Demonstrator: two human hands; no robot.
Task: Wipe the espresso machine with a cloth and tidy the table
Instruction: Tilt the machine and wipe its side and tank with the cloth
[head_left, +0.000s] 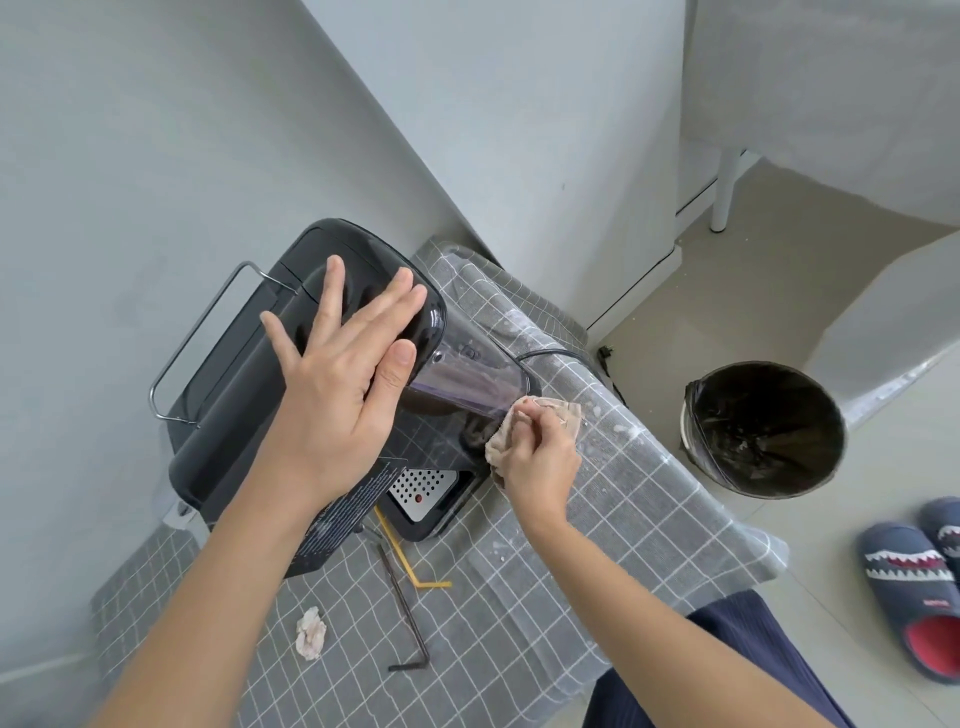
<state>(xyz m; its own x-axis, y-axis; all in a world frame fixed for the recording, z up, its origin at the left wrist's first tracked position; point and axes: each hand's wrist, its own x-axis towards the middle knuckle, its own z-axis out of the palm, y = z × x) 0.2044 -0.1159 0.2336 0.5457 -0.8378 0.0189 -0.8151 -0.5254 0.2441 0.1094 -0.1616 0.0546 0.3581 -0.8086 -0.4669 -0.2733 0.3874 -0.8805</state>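
Observation:
The black espresso machine (244, 374) stands at the back of a small table with a grey checked tablecloth (623, 499). My left hand (337, 374) lies flat and open on the machine's top, fingers spread. My right hand (535, 462) is shut on a beige cloth (558, 415) and presses it against the lower right side of the machine, by the clear water tank (467, 374). The perforated metal drip tray (421, 488) shows at the machine's front.
On the tablecloth lie a crumpled tissue (310, 633), a black hex key (408, 618), a yellow angled tool (410, 564) and a dark leaflet (343, 514). White specks dot the cloth. A black-lined bin (763, 431) and slippers (914, 577) sit on the floor to the right.

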